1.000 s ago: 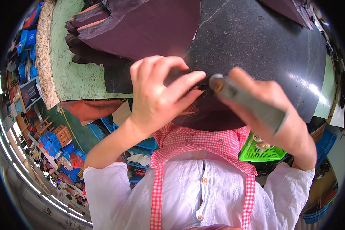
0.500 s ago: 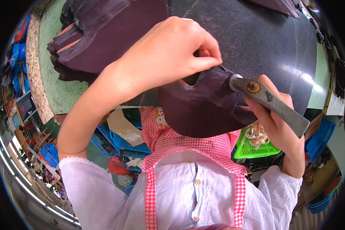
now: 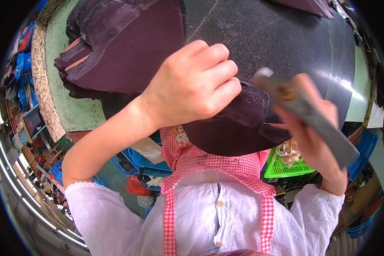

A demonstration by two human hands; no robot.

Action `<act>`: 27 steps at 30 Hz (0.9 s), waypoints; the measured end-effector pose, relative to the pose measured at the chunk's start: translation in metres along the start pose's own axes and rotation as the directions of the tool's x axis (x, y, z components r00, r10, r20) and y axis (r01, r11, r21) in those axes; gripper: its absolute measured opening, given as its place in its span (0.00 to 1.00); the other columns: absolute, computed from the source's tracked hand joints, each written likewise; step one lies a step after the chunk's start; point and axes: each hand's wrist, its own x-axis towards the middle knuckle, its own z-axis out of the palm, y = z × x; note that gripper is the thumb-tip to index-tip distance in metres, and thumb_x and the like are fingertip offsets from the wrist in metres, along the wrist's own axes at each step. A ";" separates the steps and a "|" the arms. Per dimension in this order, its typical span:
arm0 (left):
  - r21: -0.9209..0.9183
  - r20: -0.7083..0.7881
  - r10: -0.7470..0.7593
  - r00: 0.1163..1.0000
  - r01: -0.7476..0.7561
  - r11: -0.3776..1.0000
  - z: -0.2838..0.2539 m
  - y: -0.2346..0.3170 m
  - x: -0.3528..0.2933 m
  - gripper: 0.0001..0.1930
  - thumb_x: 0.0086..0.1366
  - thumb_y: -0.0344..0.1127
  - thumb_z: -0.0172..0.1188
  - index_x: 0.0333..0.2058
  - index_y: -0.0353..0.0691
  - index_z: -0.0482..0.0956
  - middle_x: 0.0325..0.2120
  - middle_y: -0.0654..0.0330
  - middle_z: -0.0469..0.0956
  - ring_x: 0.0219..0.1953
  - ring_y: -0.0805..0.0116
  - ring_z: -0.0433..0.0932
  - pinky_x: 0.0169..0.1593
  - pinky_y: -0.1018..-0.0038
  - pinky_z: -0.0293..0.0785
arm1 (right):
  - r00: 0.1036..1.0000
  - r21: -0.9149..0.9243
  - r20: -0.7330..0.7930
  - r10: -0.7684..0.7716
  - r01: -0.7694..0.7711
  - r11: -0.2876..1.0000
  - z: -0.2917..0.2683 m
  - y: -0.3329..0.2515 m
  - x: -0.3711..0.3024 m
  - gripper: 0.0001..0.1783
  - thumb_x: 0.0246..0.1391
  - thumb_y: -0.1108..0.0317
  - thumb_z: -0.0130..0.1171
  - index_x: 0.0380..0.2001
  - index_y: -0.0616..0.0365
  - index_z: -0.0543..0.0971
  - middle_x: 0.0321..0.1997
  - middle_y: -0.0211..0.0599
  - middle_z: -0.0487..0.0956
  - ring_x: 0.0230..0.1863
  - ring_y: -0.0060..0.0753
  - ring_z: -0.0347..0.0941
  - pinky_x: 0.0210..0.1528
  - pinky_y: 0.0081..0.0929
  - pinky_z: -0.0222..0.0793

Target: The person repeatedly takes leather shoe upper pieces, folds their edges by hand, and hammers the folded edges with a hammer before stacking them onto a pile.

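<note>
A dark maroon leather-like piece [image 3: 234,132] with a curved near edge lies at the table's front edge and hangs over it. My left hand [image 3: 196,81] is closed in a fist over its far left edge; the fingertips are hidden beneath the knuckles. My right hand [image 3: 307,111] is wrapped round a metal hammer [image 3: 315,119], blurred by motion. The hammer's pale round face [image 3: 265,72] is just above the far right edge of the piece. Whether it touches is unclear.
A stack of similar maroon pieces [image 3: 123,55] lies on the dark stone slab [image 3: 260,38] at left, reaching over the green tabletop [image 3: 83,109]. More pieces [image 3: 311,6] sit at the far right. A green basket [image 3: 286,168] with pale strips and blue baskets [image 3: 143,158] stand below.
My left hand has turned from a pinch at the piece's edge to a closed fist, lower and nearer. The hammer has swung slightly. The leather piece has shifted a little to the right.
</note>
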 end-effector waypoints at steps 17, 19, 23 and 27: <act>0.079 -0.077 -0.211 0.974 0.217 0.973 -0.003 0.011 -0.021 0.12 0.47 0.35 0.76 0.33 0.50 0.88 0.33 0.72 0.80 0.40 0.65 0.76 0.49 0.63 0.66 | 0.962 -0.085 0.194 -0.190 0.210 0.974 0.012 0.003 0.020 0.09 0.65 0.74 0.62 0.42 0.63 0.71 0.22 0.41 0.68 0.21 0.40 0.66 0.26 0.35 0.63; -0.015 -0.066 -0.341 0.938 0.341 0.940 -0.006 0.013 -0.024 0.11 0.47 0.35 0.76 0.32 0.50 0.88 0.33 0.72 0.80 0.40 0.65 0.75 0.50 0.63 0.65 | 0.958 -0.086 0.200 -0.207 0.228 0.970 0.010 0.004 0.023 0.10 0.65 0.73 0.62 0.43 0.63 0.71 0.22 0.40 0.67 0.21 0.40 0.66 0.26 0.35 0.63; -0.032 -0.076 -0.434 0.898 0.433 0.901 -0.003 0.023 -0.027 0.10 0.47 0.36 0.77 0.31 0.51 0.88 0.33 0.72 0.80 0.42 0.64 0.75 0.51 0.63 0.64 | 0.978 -0.063 0.137 -0.159 0.169 0.984 0.006 0.002 0.030 0.10 0.65 0.73 0.62 0.44 0.63 0.73 0.23 0.42 0.68 0.22 0.40 0.67 0.27 0.36 0.63; 0.061 -0.115 -0.362 0.925 0.370 0.927 0.004 0.028 -0.027 0.11 0.46 0.34 0.77 0.31 0.50 0.87 0.33 0.73 0.80 0.40 0.64 0.75 0.51 0.61 0.65 | 0.963 -0.056 0.171 -0.208 0.220 0.974 0.012 0.002 0.028 0.09 0.65 0.74 0.62 0.43 0.63 0.73 0.23 0.43 0.71 0.20 0.40 0.67 0.26 0.36 0.63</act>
